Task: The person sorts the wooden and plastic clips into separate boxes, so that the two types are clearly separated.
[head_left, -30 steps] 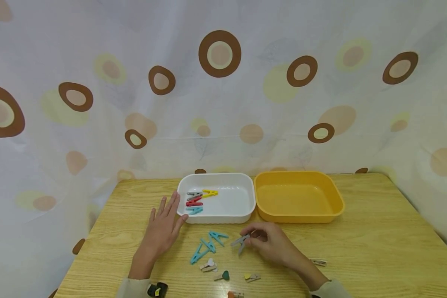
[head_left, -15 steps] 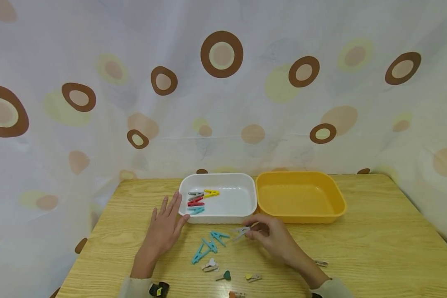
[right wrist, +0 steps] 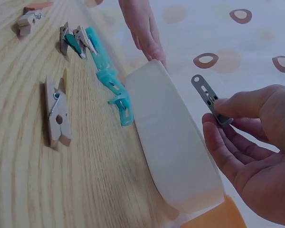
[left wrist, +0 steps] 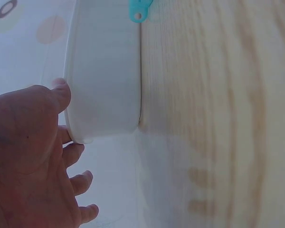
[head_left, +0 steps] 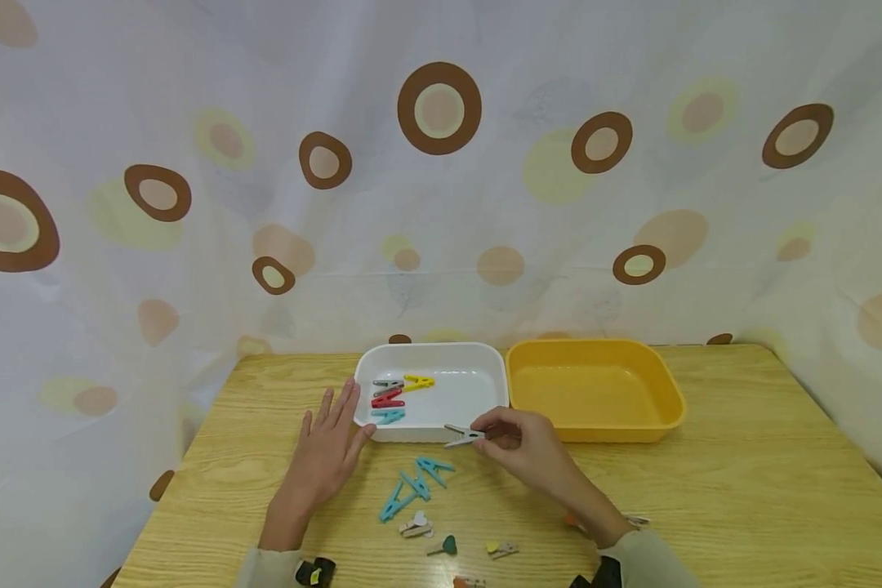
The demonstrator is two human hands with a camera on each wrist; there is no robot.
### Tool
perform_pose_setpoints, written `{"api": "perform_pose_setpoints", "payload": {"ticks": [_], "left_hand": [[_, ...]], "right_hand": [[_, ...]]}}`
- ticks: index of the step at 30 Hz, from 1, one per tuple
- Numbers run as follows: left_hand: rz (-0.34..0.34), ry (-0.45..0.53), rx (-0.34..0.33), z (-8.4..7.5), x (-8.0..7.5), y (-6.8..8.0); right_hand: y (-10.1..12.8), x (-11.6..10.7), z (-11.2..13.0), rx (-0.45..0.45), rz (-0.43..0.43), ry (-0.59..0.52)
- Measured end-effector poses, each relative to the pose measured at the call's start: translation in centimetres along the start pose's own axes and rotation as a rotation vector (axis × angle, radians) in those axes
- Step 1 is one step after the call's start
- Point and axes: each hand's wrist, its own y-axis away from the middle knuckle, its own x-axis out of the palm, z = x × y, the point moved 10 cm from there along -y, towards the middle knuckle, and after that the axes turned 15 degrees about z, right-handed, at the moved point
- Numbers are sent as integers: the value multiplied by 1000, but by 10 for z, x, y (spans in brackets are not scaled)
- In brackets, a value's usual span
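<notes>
Plainly, at lower centre, the right hand [head_left: 531, 452] pinches a grey clip [head_left: 472, 436], its long axis running leftward by the near edge of the white tray [head_left: 412, 434], the left hand [head_left: 322, 453] spread at the tray's left end.

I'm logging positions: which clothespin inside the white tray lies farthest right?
The yellow clothespin; the grey one, red one and blue one lie closer to the left hand.

Grey clip [head_left: 469, 434], legs splayed left, pinched in right fingers [right wrist: 217, 144] near white tray [head_left: 412, 434]; tray upright, corners rounded.
</notes>
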Motion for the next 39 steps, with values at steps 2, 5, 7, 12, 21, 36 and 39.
{"api": "perform_pose_setpoints", "payload": {"ticks": [2,5,7,12,21,36,39], "left_hand": [[-2,-2,2,0,0,0],[-3,-3,2,0,0,0],[-4,0,4,-1,0,0],[-4,9,3,-1,0,1],[-4,3,-8,3,1,2],[-8,12,-2,1,2,2],[-6,10,-2,1,2,1]], "right_hand": [[-3,0,-1,1,-8,-1],[-7,-1,-2,0,-23,13],[-10,-2,0,-9,-34,32],[-19,-5,9,-34,-59,82],[-46,-3,6,-9,-46,127],[-80,-3,-10,67,-60,203],[-86,-2,-13,74,-63,223]]}}
